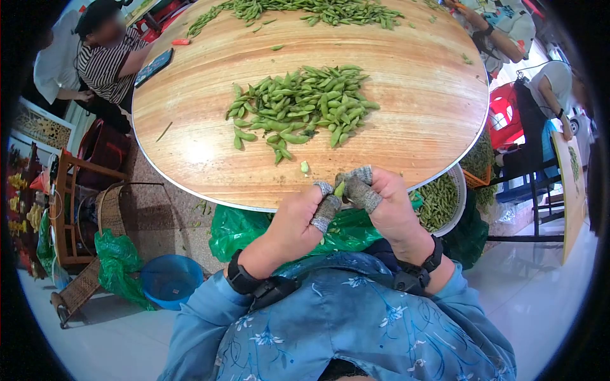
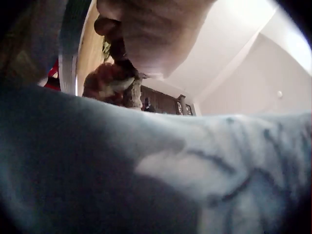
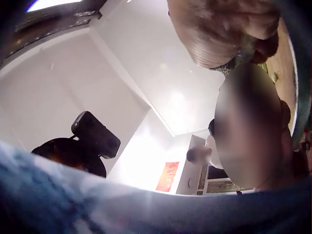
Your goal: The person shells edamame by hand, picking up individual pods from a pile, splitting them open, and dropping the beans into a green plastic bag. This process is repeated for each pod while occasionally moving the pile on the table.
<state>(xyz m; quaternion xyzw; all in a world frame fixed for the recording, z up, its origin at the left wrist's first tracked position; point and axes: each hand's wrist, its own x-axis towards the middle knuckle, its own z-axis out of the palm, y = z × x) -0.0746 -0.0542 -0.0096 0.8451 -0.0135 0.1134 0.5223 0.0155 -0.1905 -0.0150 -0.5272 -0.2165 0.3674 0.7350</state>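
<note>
Over the near edge of the wooden table point(image 1: 190, 114), a green soybean pod point(image 1: 340, 188) shows between the fingertips of both hands. My left hand point(image 1: 289, 219) pinches it from one side, thumb and finger wrapped in grey knitted covers. From the other side my right hand point(image 1: 393, 209) grips it with curled fingers, also in grey covers. A small pale green piece point(image 1: 304, 167) lies on the wood just beyond the hands. Farther in is a heap of soybean pods point(image 1: 305, 105). In both wrist views sleeve cloth and the palms hide the pod.
A white basket of pods point(image 1: 438, 203) stands below the table at the right. Green plastic bags point(image 1: 238, 232) hang beneath the near edge. A blue basin point(image 1: 170, 281) is on the floor at left. More pods point(image 1: 318, 11) line the far side; a phone point(image 1: 154, 68) lies left.
</note>
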